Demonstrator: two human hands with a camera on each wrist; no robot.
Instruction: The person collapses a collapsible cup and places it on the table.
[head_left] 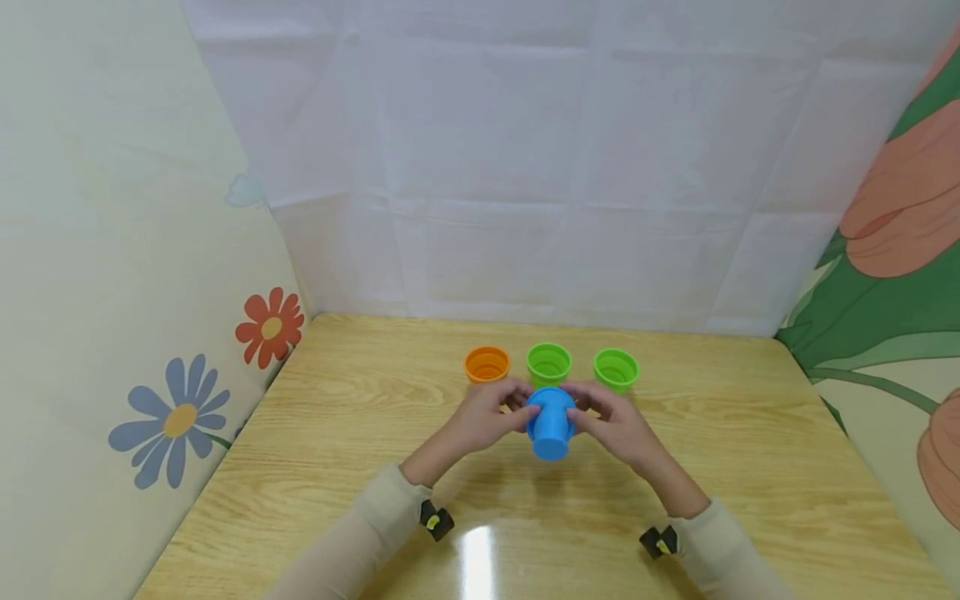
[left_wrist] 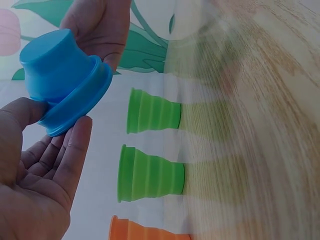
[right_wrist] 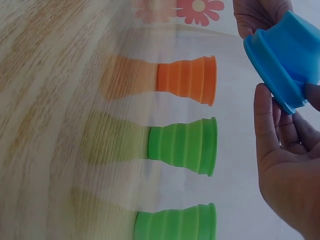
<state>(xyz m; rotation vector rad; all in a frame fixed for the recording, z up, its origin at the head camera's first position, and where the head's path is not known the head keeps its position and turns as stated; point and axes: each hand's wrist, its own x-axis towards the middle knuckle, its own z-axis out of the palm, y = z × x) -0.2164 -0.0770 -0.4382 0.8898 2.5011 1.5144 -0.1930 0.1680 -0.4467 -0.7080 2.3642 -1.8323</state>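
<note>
Both hands are holding a blue collapsible cup (head_left: 551, 425) above the near-centre of the wooden table (head_left: 360, 433), its base tipped toward the person. The left hand (head_left: 480, 417) is pinching its left rim with thumb and fingers; the right hand (head_left: 611, 421) is gripping its right rim likewise. Standing upright in a row just beyond: an orange collapsible cup (head_left: 487, 364) at left, a middle green cup (head_left: 549, 363), and a right green cup (head_left: 616, 369).

three cups (head_left: 549, 363) in a row on the table (head_left: 337, 433), fourth cup (head_left: 551, 425) held before them
</note>
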